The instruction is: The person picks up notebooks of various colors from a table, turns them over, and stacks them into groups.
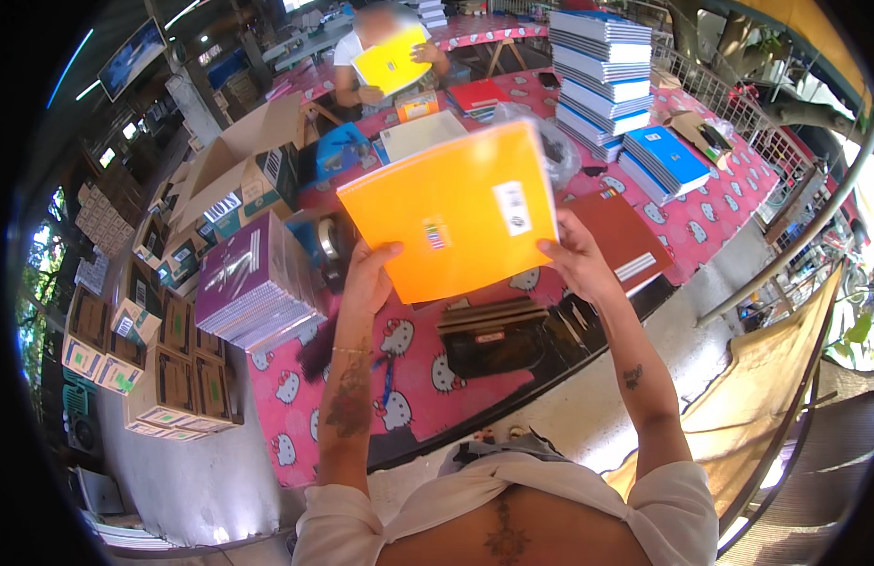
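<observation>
Raised over the table, an orange notebook (456, 222) shows me one flat cover with a white label near its right edge. My left hand (369, 274) grips its lower left corner, thumb on the cover. At the lower right corner my right hand (580, 259) pinches it the same way. Beneath the notebook, a dark red notebook (618, 236) lies partly covered on the table. Closer to me sits a dark box-like holder (493, 344) with brown pieces standing in it. A blue pen (388, 382) lies left of it.
The pink patterned table (399, 415) carries a plastic-wrapped purple notebook stack (253, 278) at left. A tall notebook stack (602, 80) and a low blue pile (665, 160) stand at back right. Cardboard boxes (177, 363) fill the left floor. Across the table a person (347, 71) holds a yellow notebook (392, 61).
</observation>
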`<action>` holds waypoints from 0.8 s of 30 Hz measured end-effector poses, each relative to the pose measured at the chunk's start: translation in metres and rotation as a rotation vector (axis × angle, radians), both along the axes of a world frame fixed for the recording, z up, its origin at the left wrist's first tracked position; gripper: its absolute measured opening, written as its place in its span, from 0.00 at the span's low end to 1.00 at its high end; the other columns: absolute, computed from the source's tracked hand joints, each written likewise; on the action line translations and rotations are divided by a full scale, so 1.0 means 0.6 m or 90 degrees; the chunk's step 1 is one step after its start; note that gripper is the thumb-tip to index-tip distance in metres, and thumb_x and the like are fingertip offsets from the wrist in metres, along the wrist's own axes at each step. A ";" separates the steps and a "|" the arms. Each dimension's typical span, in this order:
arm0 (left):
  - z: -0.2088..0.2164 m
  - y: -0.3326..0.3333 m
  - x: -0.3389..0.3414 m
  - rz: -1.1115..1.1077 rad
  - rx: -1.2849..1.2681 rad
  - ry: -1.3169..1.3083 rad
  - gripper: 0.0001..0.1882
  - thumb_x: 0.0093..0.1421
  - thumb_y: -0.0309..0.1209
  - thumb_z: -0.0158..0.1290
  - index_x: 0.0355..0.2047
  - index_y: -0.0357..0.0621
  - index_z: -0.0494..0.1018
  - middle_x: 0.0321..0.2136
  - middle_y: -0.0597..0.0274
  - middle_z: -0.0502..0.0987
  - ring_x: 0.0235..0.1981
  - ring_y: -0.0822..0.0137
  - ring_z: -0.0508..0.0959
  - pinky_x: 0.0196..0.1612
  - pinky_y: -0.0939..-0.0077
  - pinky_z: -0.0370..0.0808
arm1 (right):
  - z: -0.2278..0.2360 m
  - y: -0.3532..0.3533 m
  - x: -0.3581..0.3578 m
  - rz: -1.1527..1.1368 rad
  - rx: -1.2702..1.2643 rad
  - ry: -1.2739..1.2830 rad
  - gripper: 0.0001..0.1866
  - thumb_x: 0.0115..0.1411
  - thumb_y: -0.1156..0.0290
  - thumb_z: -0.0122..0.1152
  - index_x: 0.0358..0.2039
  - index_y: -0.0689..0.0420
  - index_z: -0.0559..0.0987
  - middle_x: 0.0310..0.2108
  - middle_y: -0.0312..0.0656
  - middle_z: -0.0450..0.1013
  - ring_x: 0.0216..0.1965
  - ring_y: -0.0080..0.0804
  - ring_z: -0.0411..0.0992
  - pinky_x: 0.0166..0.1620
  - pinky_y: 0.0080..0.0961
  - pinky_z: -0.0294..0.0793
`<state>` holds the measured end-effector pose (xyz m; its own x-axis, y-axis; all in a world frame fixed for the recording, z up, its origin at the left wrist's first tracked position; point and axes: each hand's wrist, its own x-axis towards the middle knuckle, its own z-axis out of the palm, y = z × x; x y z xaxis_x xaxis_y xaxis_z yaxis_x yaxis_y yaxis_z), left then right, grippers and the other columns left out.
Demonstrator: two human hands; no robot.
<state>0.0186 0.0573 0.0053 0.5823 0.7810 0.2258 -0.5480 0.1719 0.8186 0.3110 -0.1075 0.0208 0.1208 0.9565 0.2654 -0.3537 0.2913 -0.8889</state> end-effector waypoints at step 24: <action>-0.223 -0.189 0.013 0.217 0.067 0.154 0.25 0.60 0.30 0.60 0.55 0.39 0.64 0.47 0.61 0.74 0.49 0.71 0.73 0.54 0.75 0.69 | -0.279 -0.091 -0.052 -0.208 -0.104 -0.212 0.35 0.61 0.63 0.67 0.61 0.57 0.58 0.49 0.40 0.69 0.49 0.29 0.69 0.53 0.27 0.68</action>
